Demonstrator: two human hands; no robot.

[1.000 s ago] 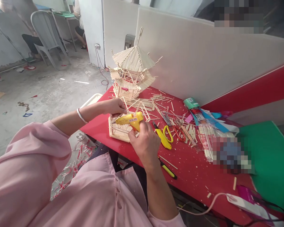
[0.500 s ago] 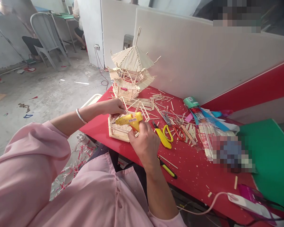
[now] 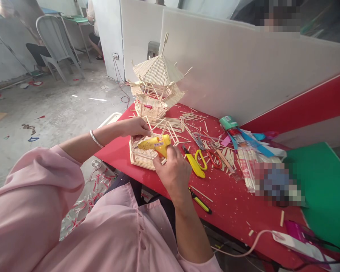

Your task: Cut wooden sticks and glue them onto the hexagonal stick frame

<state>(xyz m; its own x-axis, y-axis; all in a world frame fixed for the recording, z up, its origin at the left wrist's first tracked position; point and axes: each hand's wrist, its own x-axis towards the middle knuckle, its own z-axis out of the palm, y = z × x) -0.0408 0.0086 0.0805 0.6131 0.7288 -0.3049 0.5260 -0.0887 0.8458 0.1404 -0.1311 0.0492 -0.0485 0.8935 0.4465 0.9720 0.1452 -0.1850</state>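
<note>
In my right hand point(image 3: 174, 170) is a yellow hot glue gun point(image 3: 155, 144), its nozzle pointing left over a low frame of wooden sticks point(image 3: 141, 160) at the table's front edge. My left hand point(image 3: 138, 127) is closed at the frame's far left side, its fingertips pinching what looks like a thin wooden stick. Thin upright and slanted sticks point(image 3: 173, 132) rise from the frame just behind the glue gun. Part of the frame is hidden by the gun and my hands. Behind it stands a tiered stick pagoda point(image 3: 158, 73) with a pointed roof.
Loose sticks, yellow-handled scissors point(image 3: 200, 159) and a yellow cutter point(image 3: 195, 164) lie right of my hands on the red table point(image 3: 223, 211). Another cutter point(image 3: 201, 202) is near the front edge. Packaged sticks point(image 3: 246, 166) and a power strip point(image 3: 294, 243) sit farther right. A pale board point(image 3: 229, 68) stands behind.
Almost nothing differs. Both hands and the glue gun keep nearly the same position over the stick frame.
</note>
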